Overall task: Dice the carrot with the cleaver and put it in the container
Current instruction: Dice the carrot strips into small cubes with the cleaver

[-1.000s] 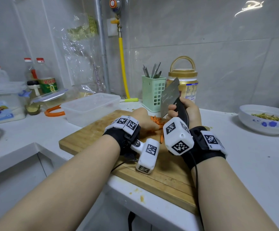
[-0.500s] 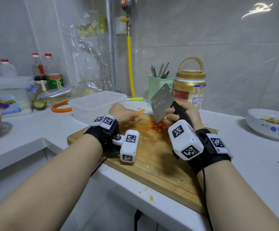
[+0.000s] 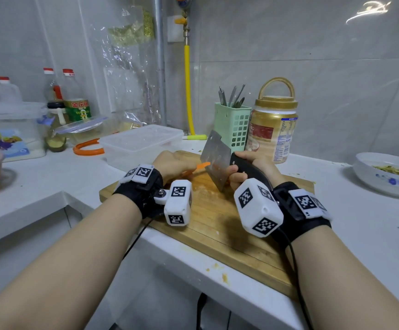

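My left hand [image 3: 173,163] holds a thin orange carrot strip [image 3: 201,166] low over the far part of the wooden cutting board [image 3: 217,225]; the strip's tip points right and touches the blade. My right hand [image 3: 249,169] grips the black handle of the cleaver [image 3: 217,160]. Its steel blade is tilted, its lower corner close to the board. A little orange shows behind the blade's lower edge; the rest of the cut carrot is hidden. The translucent plastic container [image 3: 141,144] stands just beyond the board's far left corner.
A green utensil holder [image 3: 233,126] and a gold-lidded jar [image 3: 273,129] stand behind the board. A white bowl [image 3: 384,184] with scraps sits at the right. Bottles [image 3: 77,103], an orange ring [image 3: 86,150] and a lidded box [image 3: 8,129] fill the left counter. Crumbs lie on the counter's front edge.
My left hand has brought the carrot strip right, against the blade. The cleaver has come down and left and now covers the pile of cut carrot.
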